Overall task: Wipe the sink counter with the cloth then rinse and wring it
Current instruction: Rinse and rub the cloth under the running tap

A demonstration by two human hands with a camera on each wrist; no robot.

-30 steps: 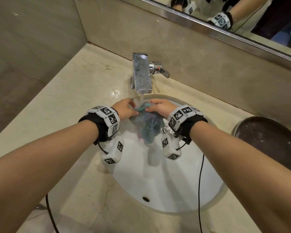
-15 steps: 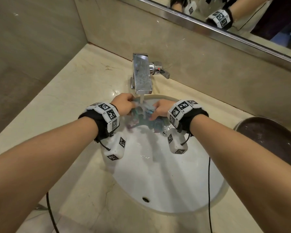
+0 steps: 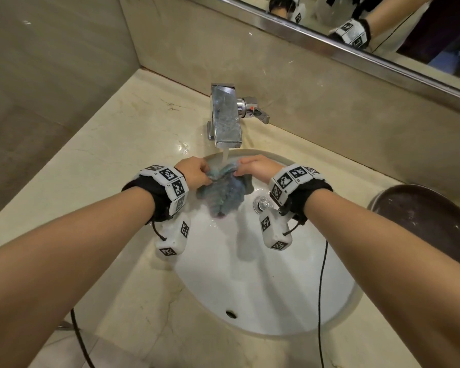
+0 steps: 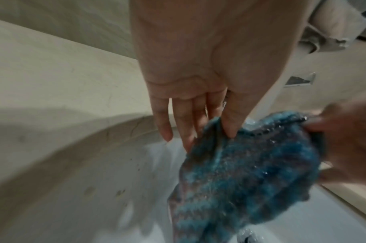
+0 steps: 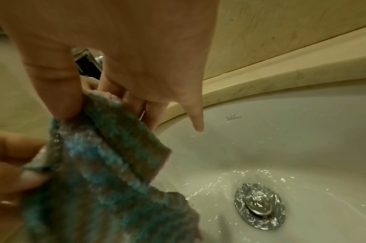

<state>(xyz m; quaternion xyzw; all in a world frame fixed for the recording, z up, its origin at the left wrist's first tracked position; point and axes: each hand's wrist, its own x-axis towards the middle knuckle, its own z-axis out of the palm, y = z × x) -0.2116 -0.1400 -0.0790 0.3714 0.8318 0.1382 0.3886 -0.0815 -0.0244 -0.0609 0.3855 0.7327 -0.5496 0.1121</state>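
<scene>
The beige stone counter (image 3: 96,160) surrounds a white sink (image 3: 263,288), where a chrome faucet (image 3: 225,115) runs a stream of water onto the blue-green cloth (image 3: 223,195). The cloth hangs over the basin, near the drain (image 3: 260,204). The left hand (image 3: 194,172) and right hand (image 3: 255,167) each pinch its upper edge between thumb and fingers. Soaked, it likely feels limp, heavy and dripping; bunching it into a roll and gripping both ends should suit wringing
</scene>
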